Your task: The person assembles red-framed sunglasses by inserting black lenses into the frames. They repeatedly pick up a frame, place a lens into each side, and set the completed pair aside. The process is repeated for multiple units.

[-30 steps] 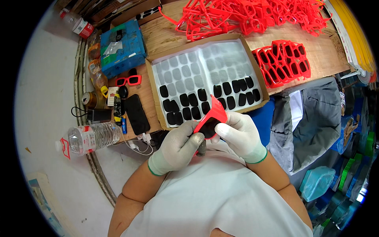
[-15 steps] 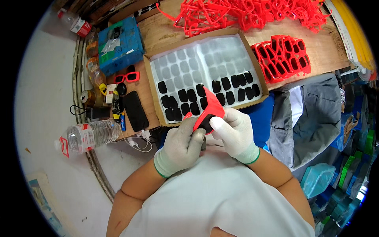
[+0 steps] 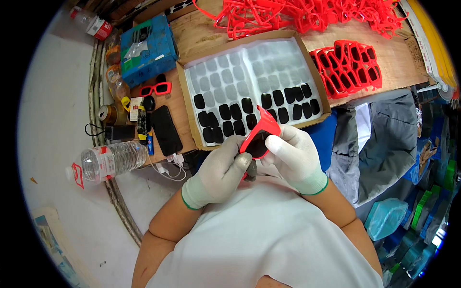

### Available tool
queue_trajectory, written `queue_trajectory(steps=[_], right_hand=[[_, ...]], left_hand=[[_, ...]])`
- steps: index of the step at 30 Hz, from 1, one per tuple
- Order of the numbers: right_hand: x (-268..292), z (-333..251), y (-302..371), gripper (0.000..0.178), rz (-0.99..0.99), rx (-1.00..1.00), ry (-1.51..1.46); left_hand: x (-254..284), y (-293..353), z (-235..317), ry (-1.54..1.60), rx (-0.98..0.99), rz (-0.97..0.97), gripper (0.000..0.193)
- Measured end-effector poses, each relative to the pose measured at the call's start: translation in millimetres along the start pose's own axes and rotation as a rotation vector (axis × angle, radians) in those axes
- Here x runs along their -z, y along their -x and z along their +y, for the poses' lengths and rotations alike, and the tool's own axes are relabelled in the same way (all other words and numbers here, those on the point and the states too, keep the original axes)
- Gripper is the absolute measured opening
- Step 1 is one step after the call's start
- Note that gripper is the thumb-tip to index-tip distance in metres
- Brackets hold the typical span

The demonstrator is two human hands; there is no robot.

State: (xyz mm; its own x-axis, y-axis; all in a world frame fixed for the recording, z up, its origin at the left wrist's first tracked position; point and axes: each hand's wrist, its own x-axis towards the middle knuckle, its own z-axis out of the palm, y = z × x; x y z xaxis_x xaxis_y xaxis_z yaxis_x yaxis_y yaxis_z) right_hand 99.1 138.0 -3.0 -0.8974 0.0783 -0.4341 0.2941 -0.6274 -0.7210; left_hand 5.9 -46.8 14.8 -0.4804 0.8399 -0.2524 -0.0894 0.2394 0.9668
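Observation:
Between my two gloved hands I hold a red sunglasses frame (image 3: 267, 126) tilted up, with a dark lens (image 3: 257, 145) showing in its near opening. My left hand (image 3: 221, 170) grips the lower left part, thumb on the rim. On the other side my right hand (image 3: 297, 156) is closed, its thumb against the lens edge. Part of the frame is hidden behind the fingers. Just beyond my hands lies a cardboard box (image 3: 192, 132) lined with white paper, where several black lenses (image 3: 236, 112) rest in rows under more lenses covered by the sheet.
Right of the box are stacked red sunglasses (image 3: 348, 69); a heap of red frames (image 3: 307, 17) lies at the back. To the left are a black phone (image 3: 166, 130), a single red pair (image 3: 156, 89), a blue box (image 3: 148, 50) and a large water bottle (image 3: 113, 162). Grey cloth (image 3: 384, 139) hangs at right.
My hands have shifted slightly, and the right hand has moved a little to the right. The sunglasses frame has turned somewhat, showing more of the dark lens. Both hands still hold it.

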Motion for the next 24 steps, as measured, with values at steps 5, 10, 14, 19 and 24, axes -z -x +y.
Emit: queue_trajectory(steps=[5,10,14,19,24], right_hand=[[-10,-14,5,0.026,-0.014,-0.064,-0.096],[-8,-16,8,0.027,-0.094,-0.057,-0.22],[3,-12,7,0.025,-0.167,-0.056,-0.235],[-4,-34,16,0.023,-0.163,0.037,0.056],[-3,-33,14,0.017,-0.125,0.112,0.319]], left_hand=[[-1,-2,0,0.001,-0.028,-0.013,0.034],[0,-6,15,0.091,0.089,-0.059,0.025],[1,-8,21,0.022,0.101,-0.032,0.021],[3,-5,13,-0.107,-0.071,0.0,0.019],[-5,-4,19,-0.185,-0.121,0.085,0.02]])
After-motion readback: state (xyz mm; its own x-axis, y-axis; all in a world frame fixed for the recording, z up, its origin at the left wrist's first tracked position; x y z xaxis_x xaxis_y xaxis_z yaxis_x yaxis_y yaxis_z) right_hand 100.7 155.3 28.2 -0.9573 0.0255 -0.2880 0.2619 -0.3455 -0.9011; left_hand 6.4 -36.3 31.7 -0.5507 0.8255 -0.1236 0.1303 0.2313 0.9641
